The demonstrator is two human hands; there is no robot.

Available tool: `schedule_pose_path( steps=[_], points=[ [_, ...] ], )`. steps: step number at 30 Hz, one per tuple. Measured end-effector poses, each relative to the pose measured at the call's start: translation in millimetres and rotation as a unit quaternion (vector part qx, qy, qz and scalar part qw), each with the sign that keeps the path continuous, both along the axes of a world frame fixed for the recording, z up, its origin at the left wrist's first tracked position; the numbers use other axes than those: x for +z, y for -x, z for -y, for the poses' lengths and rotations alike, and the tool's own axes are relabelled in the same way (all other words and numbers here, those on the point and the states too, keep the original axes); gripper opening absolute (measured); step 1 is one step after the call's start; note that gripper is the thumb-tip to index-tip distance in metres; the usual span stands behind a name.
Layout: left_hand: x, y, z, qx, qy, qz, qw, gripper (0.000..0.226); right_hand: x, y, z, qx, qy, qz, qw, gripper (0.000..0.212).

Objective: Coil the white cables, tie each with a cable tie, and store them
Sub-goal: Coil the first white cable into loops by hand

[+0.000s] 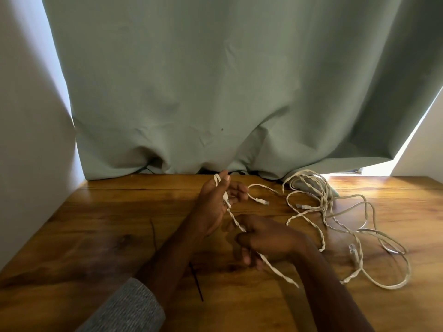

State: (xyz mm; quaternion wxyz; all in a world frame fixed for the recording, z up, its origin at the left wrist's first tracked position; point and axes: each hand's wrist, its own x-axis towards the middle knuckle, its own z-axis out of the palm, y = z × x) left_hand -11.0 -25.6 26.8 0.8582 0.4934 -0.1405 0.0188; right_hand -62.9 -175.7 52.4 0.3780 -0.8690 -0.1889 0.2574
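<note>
Left hand (215,207): raised palm-up at table centre, fingers loosely curled, white cable (233,218) looped over them.
Right hand (266,240): at five o'clock, cable pinched.
Loose cables (335,212): sprawled at three o'clock on the wooden table (96,224).

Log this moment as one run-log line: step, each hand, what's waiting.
step: coiling white cable | left hand: cable looped over fingers | right hand: grips cable | waiting: loose cables, black cable ties on table

No readable text, label or brand anywhere (cables too small, blurred).
</note>
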Motion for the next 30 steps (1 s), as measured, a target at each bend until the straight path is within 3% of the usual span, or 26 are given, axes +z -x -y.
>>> schedule_pose_path(
  steps=[3, 6, 10, 14, 18, 21, 26, 30],
  points=[
    [-9.5, -0.5, 8.3, 0.058, -0.145, 0.051, 0.986, 0.049, 0.8, -1.7, 6.0, 0.044, 0.005, 0.000, 0.999, 0.019],
    [-19.9, 4.6, 13.2, 0.073, -0.261, 0.103, 0.957, 0.047, 6.3, 0.0, 15.0, 0.053, -0.008, 0.019, 0.998, 0.013],
    [-27.3, 5.0, 10.3, 0.042, -0.334, 0.136, 0.932, 0.029, 10.6, -1.4, 26.5, 0.034, -0.054, 0.055, 0.996, 0.014],
    [-25.7, 11.1, 10.6, -0.013, -0.372, 0.102, 0.923, 0.042, 14.5, -5.3, 47.9, 0.045, -0.114, 0.051, 0.991, 0.013],
    [-14.5, 14.0, 9.5, -0.161, -0.314, 0.004, 0.936, 0.064, 11.8, -16.0, 58.0, 0.001, -0.150, 0.152, 0.977, 0.024],
    [-12.6, 10.8, 4.9, -0.296, -0.250, -0.047, 0.921, 0.081, 1.5, -26.8, 52.5, -0.032, -0.144, 0.276, 0.950, 0.024],
    [-8.0, 14.1, -10.3, -0.333, -0.151, -0.035, 0.930, 0.036, -11.8, -36.5, 42.1, -0.034, -0.159, 0.342, 0.926, 0.030],
    [-7.1, 14.9, -15.7, -0.344, -0.051, -0.015, 0.938, 0.030, -20.4, -37.4, 27.0, -0.037, -0.155, 0.395, 0.905, 0.028]
  ],
)
